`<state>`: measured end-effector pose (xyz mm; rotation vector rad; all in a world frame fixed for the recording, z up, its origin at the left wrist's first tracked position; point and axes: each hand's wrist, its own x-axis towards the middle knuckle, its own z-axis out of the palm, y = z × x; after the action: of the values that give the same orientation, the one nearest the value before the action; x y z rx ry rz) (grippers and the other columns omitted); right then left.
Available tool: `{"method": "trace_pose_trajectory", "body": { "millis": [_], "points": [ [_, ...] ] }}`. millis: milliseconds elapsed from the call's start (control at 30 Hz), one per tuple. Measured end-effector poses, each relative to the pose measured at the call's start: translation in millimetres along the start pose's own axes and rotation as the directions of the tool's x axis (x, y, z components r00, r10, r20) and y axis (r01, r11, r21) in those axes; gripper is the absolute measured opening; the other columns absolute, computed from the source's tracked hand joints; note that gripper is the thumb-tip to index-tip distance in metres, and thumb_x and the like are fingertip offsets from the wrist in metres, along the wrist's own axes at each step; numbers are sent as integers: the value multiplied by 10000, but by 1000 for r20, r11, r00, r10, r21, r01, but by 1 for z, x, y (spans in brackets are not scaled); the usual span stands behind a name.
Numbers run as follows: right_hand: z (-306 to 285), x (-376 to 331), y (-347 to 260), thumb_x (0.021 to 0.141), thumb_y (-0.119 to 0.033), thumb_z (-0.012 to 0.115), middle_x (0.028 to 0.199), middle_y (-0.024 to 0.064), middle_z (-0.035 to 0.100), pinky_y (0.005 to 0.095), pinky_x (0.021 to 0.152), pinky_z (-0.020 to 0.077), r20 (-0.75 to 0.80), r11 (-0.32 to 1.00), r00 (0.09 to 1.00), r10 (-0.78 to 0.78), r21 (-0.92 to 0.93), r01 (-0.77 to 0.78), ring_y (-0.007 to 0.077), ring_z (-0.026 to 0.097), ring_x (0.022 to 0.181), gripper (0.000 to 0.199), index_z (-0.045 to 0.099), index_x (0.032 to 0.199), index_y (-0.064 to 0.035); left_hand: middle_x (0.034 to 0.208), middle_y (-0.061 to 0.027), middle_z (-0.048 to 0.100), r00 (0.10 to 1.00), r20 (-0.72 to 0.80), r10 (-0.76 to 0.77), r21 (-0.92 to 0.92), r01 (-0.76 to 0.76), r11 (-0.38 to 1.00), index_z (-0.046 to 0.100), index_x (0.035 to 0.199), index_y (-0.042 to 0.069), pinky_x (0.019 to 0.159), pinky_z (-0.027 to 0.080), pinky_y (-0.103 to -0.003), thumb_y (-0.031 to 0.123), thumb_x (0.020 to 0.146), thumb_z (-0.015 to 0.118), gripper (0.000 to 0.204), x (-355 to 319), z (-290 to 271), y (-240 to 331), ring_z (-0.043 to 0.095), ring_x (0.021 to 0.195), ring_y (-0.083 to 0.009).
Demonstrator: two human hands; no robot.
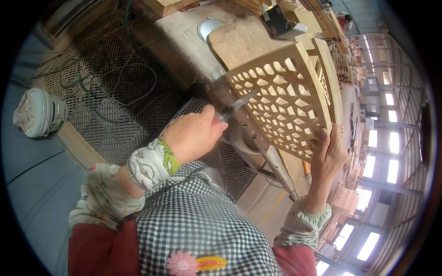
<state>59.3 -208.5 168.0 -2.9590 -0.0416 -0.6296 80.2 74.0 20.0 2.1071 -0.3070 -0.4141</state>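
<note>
My left hand (193, 133) is closed around the reddish handle of a bladed hand tool (242, 102). Its narrow grey metal blade points right and up; the tip lies at the face of a wooden lattice box (281, 94), though whether it enters a hole I cannot tell. This pale box has many angular cut-outs in its broad panel and another pierced panel on its far side. It is held tilted over the bench edge. My right hand (328, 149) grips its lower right corner, thumb on the pierced face, with the other fingers mostly hidden behind.
Under the box runs a workbench (184, 32) with a brown board (235, 46), a white round dish (209, 28) and a dark carton (278, 23). An orange-handled tool (306, 169) lies near my right wrist. A white bucket (40, 112) stands left, beside cables on slatted matting (103, 78).
</note>
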Motion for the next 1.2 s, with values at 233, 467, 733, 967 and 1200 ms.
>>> {"method": "trace_pose_trajectory", "body": {
  "millis": [233, 467, 733, 967, 1200],
  "points": [
    [0, 1, 4, 1111, -381, 531, 640, 99, 664, 377, 587, 500, 12, 1000, 1000, 8, -26, -8, 300, 696, 610, 366, 632, 959, -64, 858, -284, 718, 998, 60, -30, -134, 38, 990, 561, 1094, -38, 748, 558, -551, 418, 1064, 556, 458, 16, 13, -11, 709, 828, -491],
    [0, 1, 5, 1111, -393, 534, 614, 103, 626, 388, 566, 476, 2, 999, 1000, -9, -40, 10, 320, 657, 589, 396, 590, 890, -69, 785, -136, 654, 896, 430, -110, -431, 310, 848, 579, 1064, -20, 567, 532, -381, 414, 1076, 507, 439, 28, -5, -1, 652, 603, -249],
    [3, 6, 8, 1120, -408, 518, 637, 86, 666, 382, 571, 485, -3, 999, 1000, 24, -27, -25, 293, 681, 602, 415, 590, 883, -75, 672, -83, 590, 908, 384, -166, -314, 297, 902, 555, 1014, 27, 474, 487, -358, 389, 1089, 516, 371, 2, -10, -24, 594, 499, -199],
    [0, 5, 6, 1120, -415, 517, 662, 96, 684, 374, 574, 487, 15, 998, 1000, 16, -62, -15, 289, 693, 618, 424, 591, 881, -73, 924, -281, 715, 996, 65, -65, -116, 73, 991, 568, 1049, -17, 764, 543, -518, 440, 1063, 547, 458, 9, 16, -29, 694, 885, -487],
    [2, 6, 5, 1115, -419, 523, 647, 103, 660, 387, 568, 473, 9, 999, 1000, 27, -45, -26, 304, 652, 586, 444, 554, 851, -64, 839, -224, 697, 996, -26, 83, -195, -86, 977, 583, 1088, -18, 655, 553, -468, 415, 1075, 528, 437, 28, 42, -60, 698, 702, -399]
  ]
}}
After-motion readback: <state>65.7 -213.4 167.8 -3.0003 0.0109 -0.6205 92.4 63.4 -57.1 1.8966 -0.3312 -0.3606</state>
